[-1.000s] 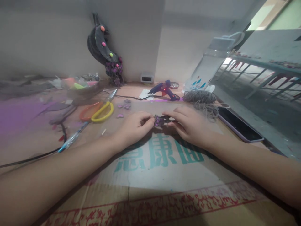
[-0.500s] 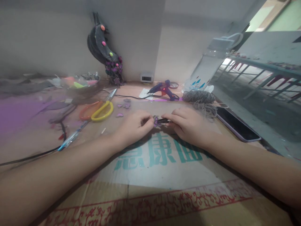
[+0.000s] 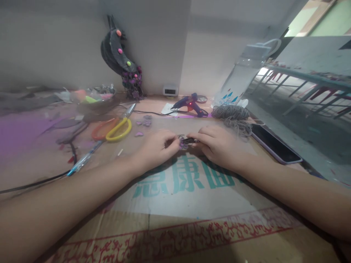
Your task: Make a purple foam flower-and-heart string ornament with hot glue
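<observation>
At the middle of the cardboard-covered table, my left hand [image 3: 161, 145] pinches a small purple-and-grey piece [image 3: 182, 143] between thumb and fingertips. My right hand [image 3: 215, 145] is closed around dark tweezers [image 3: 190, 140], whose tips reach to that piece from the right. Fingers cover part of both, so the piece's exact shape is unclear. Just beyond my left hand lie several loose purple bits [image 3: 144, 121] and a single purple scrap [image 3: 139, 134].
Scissors with orange and yellow handles [image 3: 119, 130] lie left. Behind are a glue gun [image 3: 190, 104], a small white digital clock [image 3: 170, 91] and a decorated dark crescent [image 3: 119, 51]. Grey yarn [image 3: 233, 115], a water bottle [image 3: 238, 78] and a phone [image 3: 275, 143] line the right side.
The view has shifted very slightly. Both hands stay in nearly the same place, still on the purple piece and the tweezers.
</observation>
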Demonstrator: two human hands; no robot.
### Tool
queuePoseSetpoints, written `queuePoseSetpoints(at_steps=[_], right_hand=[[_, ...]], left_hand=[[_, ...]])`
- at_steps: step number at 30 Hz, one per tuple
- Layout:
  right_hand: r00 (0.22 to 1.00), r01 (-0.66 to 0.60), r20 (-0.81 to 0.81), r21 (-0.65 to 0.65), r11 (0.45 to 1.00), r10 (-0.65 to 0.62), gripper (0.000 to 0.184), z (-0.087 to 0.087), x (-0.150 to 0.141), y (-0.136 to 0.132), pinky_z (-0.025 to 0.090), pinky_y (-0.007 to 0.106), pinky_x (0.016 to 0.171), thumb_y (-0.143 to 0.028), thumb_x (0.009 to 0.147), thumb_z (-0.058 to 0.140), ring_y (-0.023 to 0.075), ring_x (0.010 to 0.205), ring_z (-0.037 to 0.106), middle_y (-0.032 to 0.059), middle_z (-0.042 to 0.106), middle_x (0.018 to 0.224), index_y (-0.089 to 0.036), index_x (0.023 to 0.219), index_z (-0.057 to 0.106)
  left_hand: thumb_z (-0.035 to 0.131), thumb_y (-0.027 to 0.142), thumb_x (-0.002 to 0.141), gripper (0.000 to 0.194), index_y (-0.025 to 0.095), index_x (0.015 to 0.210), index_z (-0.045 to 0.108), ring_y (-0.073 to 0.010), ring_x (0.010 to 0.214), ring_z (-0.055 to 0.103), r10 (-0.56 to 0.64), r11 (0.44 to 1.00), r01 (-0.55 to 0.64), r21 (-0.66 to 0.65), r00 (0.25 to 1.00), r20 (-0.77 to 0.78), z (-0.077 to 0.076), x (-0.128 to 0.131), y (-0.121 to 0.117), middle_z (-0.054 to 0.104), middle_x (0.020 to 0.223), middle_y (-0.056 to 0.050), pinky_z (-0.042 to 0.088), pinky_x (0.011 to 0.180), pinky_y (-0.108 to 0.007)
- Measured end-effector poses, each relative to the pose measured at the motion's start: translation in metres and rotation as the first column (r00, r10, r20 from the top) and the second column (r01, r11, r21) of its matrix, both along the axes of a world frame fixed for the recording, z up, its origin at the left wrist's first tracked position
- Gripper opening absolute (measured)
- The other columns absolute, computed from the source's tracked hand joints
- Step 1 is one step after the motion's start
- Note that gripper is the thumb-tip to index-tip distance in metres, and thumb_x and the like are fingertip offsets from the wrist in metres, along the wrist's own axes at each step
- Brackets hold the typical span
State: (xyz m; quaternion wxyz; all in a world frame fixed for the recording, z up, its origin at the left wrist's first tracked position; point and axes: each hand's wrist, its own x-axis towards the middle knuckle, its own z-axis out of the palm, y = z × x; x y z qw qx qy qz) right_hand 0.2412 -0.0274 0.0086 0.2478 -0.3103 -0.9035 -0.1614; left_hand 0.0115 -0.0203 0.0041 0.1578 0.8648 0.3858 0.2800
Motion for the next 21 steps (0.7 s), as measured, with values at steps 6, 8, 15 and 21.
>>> queuePoseSetpoints(at_steps=[6,8,15,21], right_hand=[[1.000,-0.007,0.011,-0.038,0.999,0.008,0.028,0.0033,0.0000,-0.0012,0.043,0.032,0.068,-0.026,0.102,0.046,0.0202,0.074,0.058,0.0083,0.066,0.082,-0.013,0.107,0.070],[1.000,-0.007,0.013,-0.052,0.999,0.008,0.027,0.0036,0.0000,-0.0016,0.043,0.032,0.068,-0.026,0.101,0.047,0.0202,0.075,0.058,0.0084,0.067,0.082,-0.013,0.108,0.070],[1.000,-0.019,0.012,-0.027,0.999,0.019,0.030,0.0017,-0.0002,-0.0001,0.041,0.031,0.065,-0.028,0.102,0.046,0.0193,0.072,0.057,0.0070,0.066,0.078,-0.013,0.107,0.071],[0.999,-0.022,-0.041,-0.069,0.997,0.019,0.030,0.0011,0.0024,0.0006,0.043,0.030,0.067,-0.027,0.102,0.044,0.0195,0.075,0.059,0.0076,0.067,0.082,-0.013,0.112,0.069]], left_hand=[[0.042,0.030,0.092,0.032,0.017,0.067,0.057,-0.0161,0.068,0.053,-0.008,1.000,0.008,-0.021,1.000,0.001,0.0016,0.0008,-0.0006,0.058,0.068,-0.002,0.036,0.064,-0.029],[0.042,0.030,0.092,0.032,0.017,0.067,0.057,-0.0161,0.068,0.052,-0.009,1.000,0.009,-0.030,1.000,-0.003,0.0021,0.0008,-0.0006,0.057,0.067,-0.002,0.035,0.064,-0.029],[0.041,0.030,0.092,0.032,0.017,0.066,0.056,-0.0160,0.068,0.051,-0.014,0.999,0.014,-0.033,1.000,-0.007,0.0019,0.0000,-0.0006,0.056,0.067,-0.001,0.035,0.064,-0.030],[0.041,0.030,0.092,0.032,0.017,0.067,0.056,-0.0165,0.069,0.053,-0.001,0.999,0.001,-0.042,1.000,0.000,0.0007,-0.0002,0.0000,0.057,0.068,-0.002,0.036,0.065,-0.030]])
